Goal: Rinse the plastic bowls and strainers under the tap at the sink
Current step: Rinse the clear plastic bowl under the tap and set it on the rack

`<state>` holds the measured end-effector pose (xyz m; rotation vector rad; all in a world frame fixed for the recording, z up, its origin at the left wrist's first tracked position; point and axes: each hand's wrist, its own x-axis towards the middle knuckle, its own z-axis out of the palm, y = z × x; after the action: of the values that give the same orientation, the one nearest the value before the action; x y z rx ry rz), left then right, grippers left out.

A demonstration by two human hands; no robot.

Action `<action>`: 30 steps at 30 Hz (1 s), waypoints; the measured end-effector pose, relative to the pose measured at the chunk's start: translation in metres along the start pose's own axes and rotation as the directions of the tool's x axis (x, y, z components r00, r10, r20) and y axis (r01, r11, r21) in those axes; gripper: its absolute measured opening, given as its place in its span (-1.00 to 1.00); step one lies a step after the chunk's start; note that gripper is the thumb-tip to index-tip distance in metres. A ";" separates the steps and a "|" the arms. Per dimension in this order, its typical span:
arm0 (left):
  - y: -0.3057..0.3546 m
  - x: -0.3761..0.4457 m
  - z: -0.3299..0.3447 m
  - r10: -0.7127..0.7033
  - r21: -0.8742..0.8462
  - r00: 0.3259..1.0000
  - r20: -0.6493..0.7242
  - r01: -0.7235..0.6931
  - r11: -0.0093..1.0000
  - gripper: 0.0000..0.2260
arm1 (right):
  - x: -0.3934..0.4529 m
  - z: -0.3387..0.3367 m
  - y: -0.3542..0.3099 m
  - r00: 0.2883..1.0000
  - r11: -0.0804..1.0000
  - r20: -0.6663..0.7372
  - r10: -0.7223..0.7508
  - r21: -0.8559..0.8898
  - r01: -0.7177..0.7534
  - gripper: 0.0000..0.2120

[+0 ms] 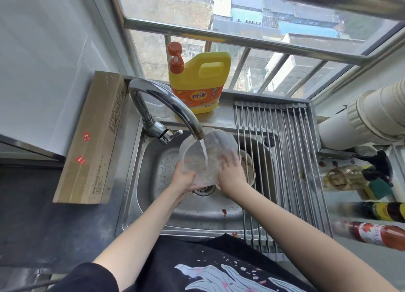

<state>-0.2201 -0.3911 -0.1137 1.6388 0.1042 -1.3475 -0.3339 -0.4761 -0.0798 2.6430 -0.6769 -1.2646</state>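
Observation:
A clear plastic bowl (215,148) is tilted over the steel sink (153,199), under water running from the chrome tap (166,103). My left hand (183,178) grips the bowl's lower left rim from below. My right hand (230,171) lies flat with spread fingers on the bowl's right inner side. Another bowl-like item (248,167) sits low in the sink behind my right hand, mostly hidden.
A yellow detergent jug (200,83) stands on the ledge behind the tap. A roll-up steel drying rack (282,160) covers the sink's right part. A long cardboard box (92,138) lies at the left. Sauce bottles (372,232) lie at the right.

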 end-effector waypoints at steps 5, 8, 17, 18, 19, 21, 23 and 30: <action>-0.007 -0.001 0.001 -0.002 -0.037 0.999 -0.034 0.001 0.999 -0.62 | 0.003 0.001 -0.002 0.991 0.969 -0.113 -0.073 0.228 0.097 -0.52; -0.007 -0.005 -0.001 -0.050 -0.085 0.998 -0.026 0.048 0.995 -0.60 | 0.004 0.004 0.003 0.995 0.996 -0.067 0.076 -0.049 -0.079 -0.38; -0.008 -0.006 -0.001 -0.171 -0.243 0.985 0.022 0.171 0.955 -0.55 | -0.005 0.003 -0.014 0.948 0.740 -0.227 -0.224 0.593 0.317 -0.64; -0.007 -0.008 -0.001 -0.189 -0.230 0.981 0.034 0.191 0.954 -0.56 | -0.008 0.001 -0.012 0.949 0.750 -0.201 -0.244 0.581 0.316 -0.61; -0.006 -0.008 -0.001 -0.207 -0.213 0.977 0.043 0.211 0.954 -0.57 | -0.009 0.000 -0.010 0.955 0.793 -0.162 -0.249 0.533 0.297 -0.60; 0.001 -0.012 -0.004 -0.246 -0.150 0.968 0.051 0.251 0.956 -0.58 | -0.006 -0.005 0.001 0.975 0.925 -0.107 -0.196 0.311 0.220 -0.66; 0.008 -0.016 -0.006 -0.304 -0.075 0.948 0.095 0.311 0.947 -0.56 | 0.002 -0.004 0.016 0.990 0.990 -0.065 -0.128 0.043 0.131 -0.68; 0.029 -0.011 -0.013 -0.446 0.116 0.864 0.235 0.430 0.895 -0.53 | 0.012 -0.014 0.014 0.992 0.998 0.109 -0.058 -0.031 0.062 -0.27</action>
<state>-0.1981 -0.3918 -0.0886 1.5263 0.3008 -1.9181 -0.3215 -0.4951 -0.0750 2.6015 -0.5885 -1.4319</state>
